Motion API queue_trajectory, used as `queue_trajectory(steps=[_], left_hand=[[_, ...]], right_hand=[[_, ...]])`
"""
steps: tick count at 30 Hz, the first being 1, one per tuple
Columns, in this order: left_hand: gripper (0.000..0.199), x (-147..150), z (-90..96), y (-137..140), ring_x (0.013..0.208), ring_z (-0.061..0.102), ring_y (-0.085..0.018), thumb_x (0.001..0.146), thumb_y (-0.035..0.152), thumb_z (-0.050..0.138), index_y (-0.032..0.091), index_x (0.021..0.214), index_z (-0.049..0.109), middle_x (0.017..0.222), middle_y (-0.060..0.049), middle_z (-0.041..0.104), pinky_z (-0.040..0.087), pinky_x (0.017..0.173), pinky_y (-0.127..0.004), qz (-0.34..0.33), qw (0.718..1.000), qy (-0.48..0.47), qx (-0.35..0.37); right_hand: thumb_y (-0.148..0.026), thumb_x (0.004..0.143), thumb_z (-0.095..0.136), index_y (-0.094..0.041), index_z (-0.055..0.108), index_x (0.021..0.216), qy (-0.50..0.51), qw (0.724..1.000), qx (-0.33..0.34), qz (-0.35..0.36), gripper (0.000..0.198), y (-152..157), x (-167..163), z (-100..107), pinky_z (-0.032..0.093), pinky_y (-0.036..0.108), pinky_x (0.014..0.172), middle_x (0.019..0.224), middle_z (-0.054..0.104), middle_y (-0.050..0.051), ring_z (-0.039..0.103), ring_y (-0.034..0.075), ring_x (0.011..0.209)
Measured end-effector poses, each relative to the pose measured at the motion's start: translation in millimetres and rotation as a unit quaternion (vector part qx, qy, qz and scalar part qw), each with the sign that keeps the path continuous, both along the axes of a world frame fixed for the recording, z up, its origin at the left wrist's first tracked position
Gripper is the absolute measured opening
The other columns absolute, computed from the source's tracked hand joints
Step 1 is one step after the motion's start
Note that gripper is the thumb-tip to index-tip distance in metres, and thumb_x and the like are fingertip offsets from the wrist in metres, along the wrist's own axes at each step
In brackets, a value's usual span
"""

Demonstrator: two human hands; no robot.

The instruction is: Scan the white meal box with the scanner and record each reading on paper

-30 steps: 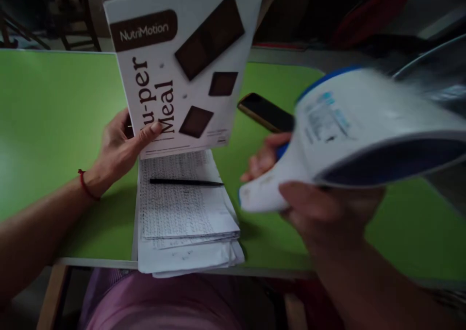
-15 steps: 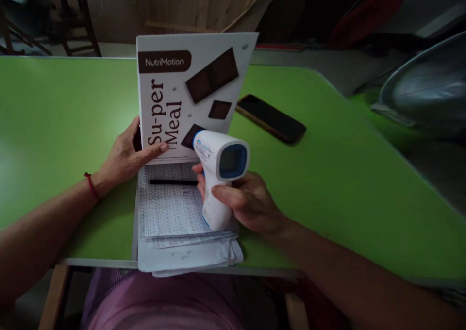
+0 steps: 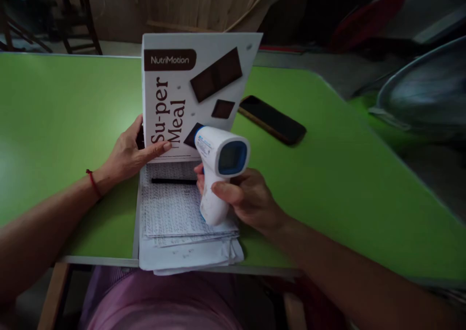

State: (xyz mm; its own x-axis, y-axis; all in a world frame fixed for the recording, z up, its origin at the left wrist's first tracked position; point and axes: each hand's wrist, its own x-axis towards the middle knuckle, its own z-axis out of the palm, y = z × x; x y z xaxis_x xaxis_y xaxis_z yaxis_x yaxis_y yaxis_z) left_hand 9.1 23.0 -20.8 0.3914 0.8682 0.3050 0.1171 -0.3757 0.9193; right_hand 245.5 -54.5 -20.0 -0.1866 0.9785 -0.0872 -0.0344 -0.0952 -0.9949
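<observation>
A red string [image 3: 93, 183] circles the wrist of the left hand [image 3: 129, 150], which pinches the box [image 3: 163, 90] at its lower left side: the thumb lies on the front, the other fingers go behind it, mostly hidden. The box is held upright at the far end of the papers [image 3: 163, 216]; whether it touches them, I cannot tell. On the papers lies a pen [image 3: 171, 181], partly covered by the thermometer [image 3: 216, 194], whose handle is wrapped by the right hand [image 3: 251, 196]. Its nose points to the lower part of the box; contact is not clear. The step in hand seems to be this aiming, and the next move, I judge, calls for steady hands and a readable screen, now dark. Farther right, the phone [image 3: 274, 119] lies on the table [image 3: 345, 189]
</observation>
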Motion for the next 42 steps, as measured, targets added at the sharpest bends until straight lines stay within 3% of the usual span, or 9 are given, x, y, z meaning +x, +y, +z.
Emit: queue_trajectory(steps=[5, 14, 22, 28, 34, 36, 39, 42], left_hand=[[0.051, 0, 0.7, 0, 0.114, 0.070, -0.034, 0.084, 0.060, 0.080, 0.021, 0.111, 0.062, 0.125, -0.012, 0.071, 0.063, 0.097, -0.051, 0.001, 1.000, 0.004, -0.001], [0.050, -2, -1.1, 1, 0.112, 0.071, -0.034, 0.084, 0.059, 0.081, 0.021, 0.111, 0.063, 0.124, -0.012, 0.072, 0.064, 0.095, -0.051, -0.001, 1.000, 0.003, -0.001], [0.049, 0, 0.6, 0, 0.113, 0.070, -0.033, 0.085, 0.059, 0.080, 0.020, 0.111, 0.063, 0.124, -0.012, 0.071, 0.063, 0.097, -0.049, 0.004, 1.000, 0.007, 0.007], [0.052, 0, -2.6, 1, 0.116, 0.068, -0.035, 0.084, 0.059, 0.081, 0.021, 0.113, 0.062, 0.128, -0.013, 0.070, 0.060, 0.101, -0.055, 0.011, 1.000, 0.003, 0.000], [0.052, -2, -1.7, 1, 0.120, 0.067, -0.035, 0.082, 0.054, 0.085, 0.020, 0.113, 0.062, 0.132, -0.014, 0.067, 0.063, 0.097, -0.052, 0.006, 1.000, -0.016, -0.015], [0.057, -3, -0.6, 1, 0.121, 0.066, -0.037, 0.080, 0.054, 0.087, 0.019, 0.118, 0.062, 0.133, -0.016, 0.065, 0.063, 0.096, -0.053, 0.012, 1.000, -0.008, -0.026], [0.064, -3, -0.5, 1, 0.119, 0.066, -0.037, 0.079, 0.054, 0.087, 0.018, 0.124, 0.061, 0.131, -0.017, 0.066, 0.062, 0.094, -0.055, 0.024, 0.999, -0.008, -0.038], [0.063, -6, -3.5, 4, 0.117, 0.067, -0.035, 0.080, 0.052, 0.087, 0.017, 0.124, 0.060, 0.130, -0.016, 0.067, 0.062, 0.095, -0.054, 0.040, 0.998, -0.034, -0.032]], right_hand=[[-0.045, 0.069, 0.083, -0.020, 0.061, 0.064, -0.014, 1.000, 0.003, 0.012, 0.034, -1, 0, -1, 0.046, 0.029, 0.052, 0.064, 0.057, 0.001, 0.053, 0.014, 0.058], [-0.040, 0.067, 0.081, -0.021, 0.067, 0.071, -0.015, 1.000, 0.000, 0.005, 0.025, -2, -1, -1, 0.047, 0.029, 0.053, 0.066, 0.062, 0.001, 0.056, 0.015, 0.060], [-0.048, 0.067, 0.085, -0.020, 0.064, 0.066, -0.018, 1.000, -0.005, 0.009, 0.035, -2, 0, 0, 0.047, 0.029, 0.053, 0.066, 0.060, 0.001, 0.054, 0.014, 0.059], [-0.060, 0.063, 0.088, -0.021, 0.063, 0.064, -0.018, 1.000, -0.002, 0.021, 0.047, 0, -2, 4, 0.047, 0.029, 0.053, 0.065, 0.058, 0.002, 0.053, 0.015, 0.059], [-0.042, 0.066, 0.082, -0.023, 0.064, 0.063, -0.046, 0.997, 0.054, -0.011, 0.027, 0, 2, 9, 0.047, 0.030, 0.050, 0.062, 0.061, 0.001, 0.054, 0.015, 0.056], [-0.034, 0.065, 0.077, -0.023, 0.065, 0.064, -0.078, 0.985, 0.123, -0.092, 0.016, 5, 12, 12, 0.047, 0.031, 0.052, 0.062, 0.063, 0.000, 0.056, 0.016, 0.056], [-0.033, 0.063, 0.073, -0.024, 0.065, 0.067, -0.179, 0.926, 0.231, -0.238, 0.013, 21, 36, 14, 0.046, 0.033, 0.056, 0.064, 0.065, 0.001, 0.055, 0.017, 0.059], [-0.036, 0.063, 0.073, -0.022, 0.069, 0.076, -0.304, 0.893, 0.222, -0.248, 0.019, 41, 65, 8, 0.045, 0.034, 0.061, 0.073, 0.068, 0.003, 0.056, 0.018, 0.064]])
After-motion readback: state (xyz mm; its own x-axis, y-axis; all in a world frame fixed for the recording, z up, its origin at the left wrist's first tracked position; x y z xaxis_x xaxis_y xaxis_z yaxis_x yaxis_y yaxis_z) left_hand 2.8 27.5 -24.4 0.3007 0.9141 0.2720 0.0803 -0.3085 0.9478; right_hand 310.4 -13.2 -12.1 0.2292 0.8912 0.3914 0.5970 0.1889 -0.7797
